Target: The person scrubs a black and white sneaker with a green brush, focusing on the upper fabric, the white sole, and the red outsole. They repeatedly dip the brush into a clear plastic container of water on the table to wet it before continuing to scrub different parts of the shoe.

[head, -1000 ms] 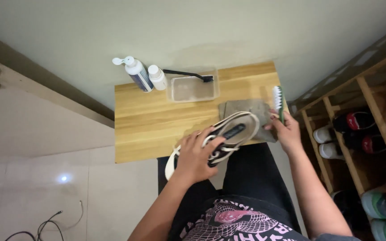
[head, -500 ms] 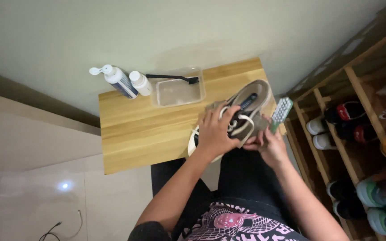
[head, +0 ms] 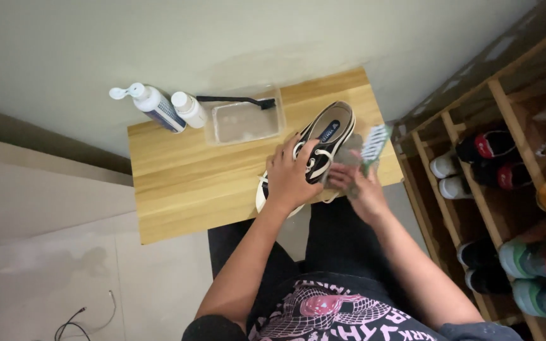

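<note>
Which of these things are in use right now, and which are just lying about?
In use: shoe under left hand; green brush in right hand.
Lying about: two bottles, clear tub, black brush, racked shoes.

A black low-top sneaker (head: 321,142) with a white sole and white laces lies angled across the wooden surface, its opening facing up and showing a dark insole with an oval label; the left hand (head: 290,179) clasps it over the laces, and its far end reaches up and away beyond that hand's fingers. A green-handled scrub brush (head: 373,145) with pale bristles is gripped in the right hand (head: 360,189), standing tilted just beside the sneaker's right flank, above that hand's knuckles.
</note>
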